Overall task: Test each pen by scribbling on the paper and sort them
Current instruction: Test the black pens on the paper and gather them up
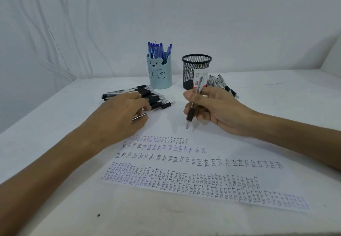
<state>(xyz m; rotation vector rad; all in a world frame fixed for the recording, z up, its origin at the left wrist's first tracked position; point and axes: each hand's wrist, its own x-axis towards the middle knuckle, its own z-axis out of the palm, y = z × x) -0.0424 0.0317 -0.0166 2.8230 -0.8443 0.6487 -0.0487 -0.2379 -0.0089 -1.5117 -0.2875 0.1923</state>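
My right hand (217, 106) grips a black pen (191, 114), tip pointing down just above the bare upper part of the paper (230, 149). Rows of the word "test" in black and blue fill the sheet below. My left hand (120, 114) lies on a pile of black pens (153, 97) at the left, fingers curled over one pen. A light blue bear cup (160, 73) holds several blue pens (158, 50). The black mesh cup (196, 69) looks empty. More black pens (221, 83) lie to its right, behind my right hand.
Everything rests on a white table (55, 143) set against a white draped wall. A small dark speck (98, 215) marks the table near the front. The table's back right corner meets a slanted white surface (332, 55).
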